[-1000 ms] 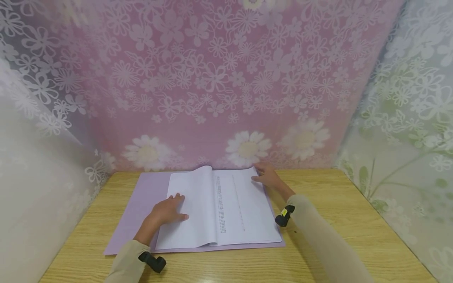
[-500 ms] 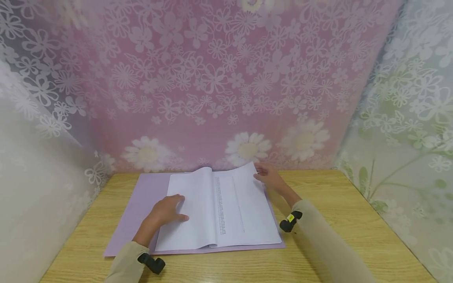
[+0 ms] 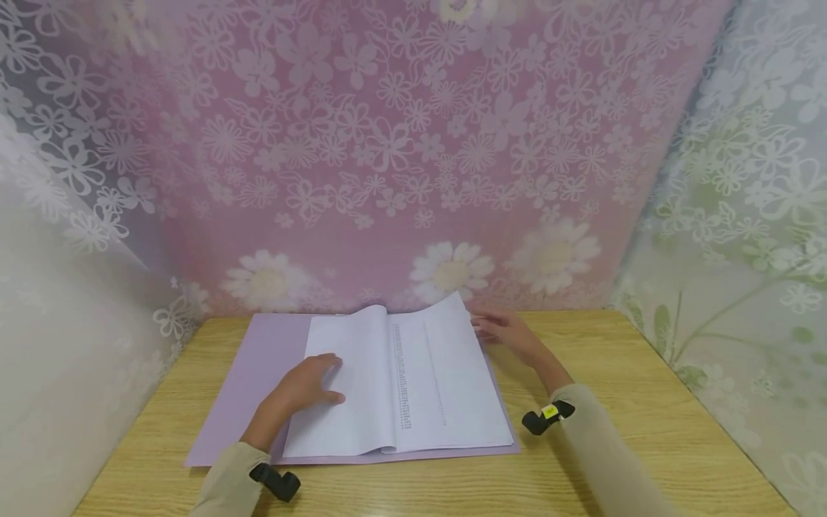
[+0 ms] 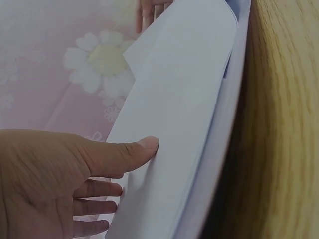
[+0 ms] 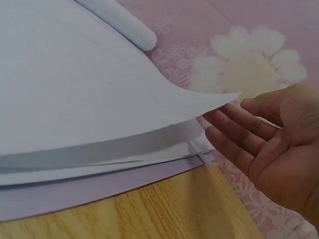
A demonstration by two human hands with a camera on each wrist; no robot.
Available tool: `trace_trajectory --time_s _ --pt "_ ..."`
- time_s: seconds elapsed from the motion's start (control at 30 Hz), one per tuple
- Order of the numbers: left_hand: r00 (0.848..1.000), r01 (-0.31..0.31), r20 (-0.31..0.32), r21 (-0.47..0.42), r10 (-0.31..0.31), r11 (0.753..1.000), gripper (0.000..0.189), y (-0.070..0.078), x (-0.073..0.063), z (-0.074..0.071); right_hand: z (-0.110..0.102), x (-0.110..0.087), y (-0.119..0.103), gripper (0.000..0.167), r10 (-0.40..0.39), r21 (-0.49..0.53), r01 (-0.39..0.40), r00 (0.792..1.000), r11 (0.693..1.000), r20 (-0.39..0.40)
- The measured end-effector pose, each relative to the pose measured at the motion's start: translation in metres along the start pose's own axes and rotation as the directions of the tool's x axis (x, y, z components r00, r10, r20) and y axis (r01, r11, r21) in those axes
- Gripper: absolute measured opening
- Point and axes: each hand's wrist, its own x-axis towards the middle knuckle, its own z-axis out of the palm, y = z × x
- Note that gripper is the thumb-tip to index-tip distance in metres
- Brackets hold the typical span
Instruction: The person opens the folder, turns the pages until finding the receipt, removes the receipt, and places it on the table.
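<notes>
An open lilac folder holds a stack of white sheets, turned pages on the left and a printed page on the right. My left hand rests on the turned pages, thumb and fingers spread; in the left wrist view its thumb lies over the paper. At the far right corner, my right hand has its fingers extended under the lifted corner of the printed page. In the right wrist view the thumb stands just beside the corner's tip, with the lower sheets lying beneath.
The folder lies on a wood-grain table. A pink flowered curtain rises right behind the table's back edge, with pale flowered sheets on both sides. Black wrist cameras sit on both sleeves.
My right hand has moved slightly right and its wrist has swung outward. The far right corner of the printed page has risen. The left hand stays in place.
</notes>
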Motion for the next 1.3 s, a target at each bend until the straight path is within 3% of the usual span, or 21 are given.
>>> trace_trajectory --time_s 0.23,0.63,0.93,1.3 --pt "1.000 -0.024 -0.016 -0.024 0.023 0.999 0.074 -0.011 0.006 0.006 -0.001 -0.009 0.009 0.053 0.051 0.014 -0.051 0.998 0.999 0.041" --pt "0.999 -0.032 -0.005 -0.057 0.032 0.998 0.075 -0.011 0.005 0.005 0.009 -0.016 0.015 0.062 -0.023 0.035 0.019 0.990 0.999 0.137" --pt "0.999 -0.037 -0.006 -0.046 0.036 0.998 0.074 -0.010 0.006 0.003 0.017 -0.013 0.006 0.077 -0.102 0.060 0.089 0.957 0.994 0.272" --pt "0.999 -0.043 -0.014 -0.063 0.042 0.997 0.072 -0.006 0.005 -0.001 0.038 -0.012 -0.010 0.087 -0.143 0.069 0.127 0.924 0.990 0.355"
